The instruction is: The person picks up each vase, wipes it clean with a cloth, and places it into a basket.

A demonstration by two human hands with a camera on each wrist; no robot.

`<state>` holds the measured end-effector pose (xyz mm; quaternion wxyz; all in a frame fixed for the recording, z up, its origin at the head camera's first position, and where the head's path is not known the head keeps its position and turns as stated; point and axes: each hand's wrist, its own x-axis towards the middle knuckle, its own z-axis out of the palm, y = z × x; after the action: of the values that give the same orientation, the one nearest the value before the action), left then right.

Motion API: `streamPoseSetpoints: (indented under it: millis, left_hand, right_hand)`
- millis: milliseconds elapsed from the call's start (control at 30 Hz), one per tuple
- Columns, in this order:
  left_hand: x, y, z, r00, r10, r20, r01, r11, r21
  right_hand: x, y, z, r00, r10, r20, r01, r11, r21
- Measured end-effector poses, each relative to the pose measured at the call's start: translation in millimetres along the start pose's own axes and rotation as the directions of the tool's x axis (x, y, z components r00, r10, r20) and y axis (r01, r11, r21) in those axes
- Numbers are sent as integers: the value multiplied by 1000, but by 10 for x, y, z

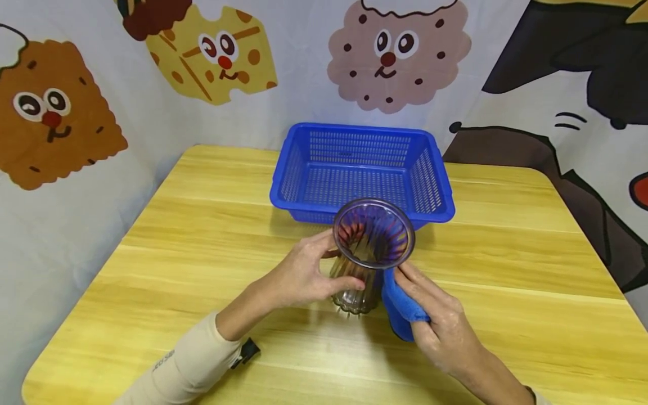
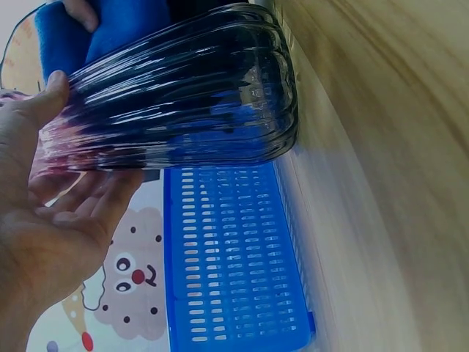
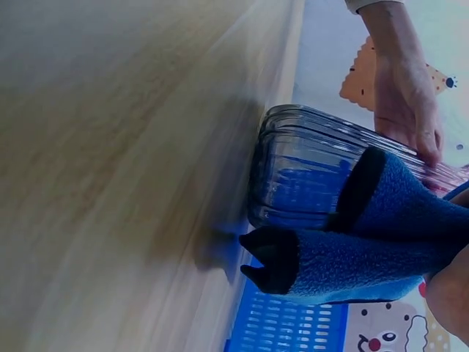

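Observation:
A ribbed, tinted glass vase [image 1: 361, 281] with a flared round rim stands upright in front of the basket, its base close over the table in the head view. My left hand [image 1: 309, 270] grips it from the left below the rim, thumb across the near side and fingers behind. On the other side, my right hand [image 1: 442, 323] pinches a folded blue cloth [image 1: 400, 306] near the rim. The cloth [image 3: 366, 242] hangs down in two dark-edged folds beside the glass in the right wrist view. In the left wrist view the vase [image 2: 183, 95] shows its fluted wall and scalloped base.
A blue plastic basket [image 1: 361, 216] with slotted walls stands behind the vase on the wood-grain table [image 1: 202, 225]. A curtain [image 1: 304, 67] printed with cartoon snacks hangs behind the table. A black clip [image 1: 246, 353] sits by the left sleeve.

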<state>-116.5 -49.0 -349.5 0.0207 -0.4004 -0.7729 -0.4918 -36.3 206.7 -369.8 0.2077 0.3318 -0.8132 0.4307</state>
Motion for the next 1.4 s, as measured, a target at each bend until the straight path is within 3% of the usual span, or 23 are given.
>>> streamPoseSetpoints:
  millis: [400,667,967,1167,1400]
  left_hand:
    - [6,9,9,1000,-1,-4,1,1000,-3]
    - [19,19,13,1000,15,-8,-15,999,40]
    - [34,22,6,1000,-7,-5,7,999,48]
    - [31,33,8,999,-35,-10,35,999,34]
    - [22,35,3,999,-34,-22,35,996,83]
  right_hand:
    - [-44,23,-23,998,41,45,-40,998,-42]
    - [-96,57,-45,989,105,102,-98,993,-73]
    - [-108,80,-65,981,129,144,-112,986,-122]
    - [-108,87,-66,981,112,156,-93,988,-127]
    - [-112,102,-58,983,73,169,-50,990,-135]
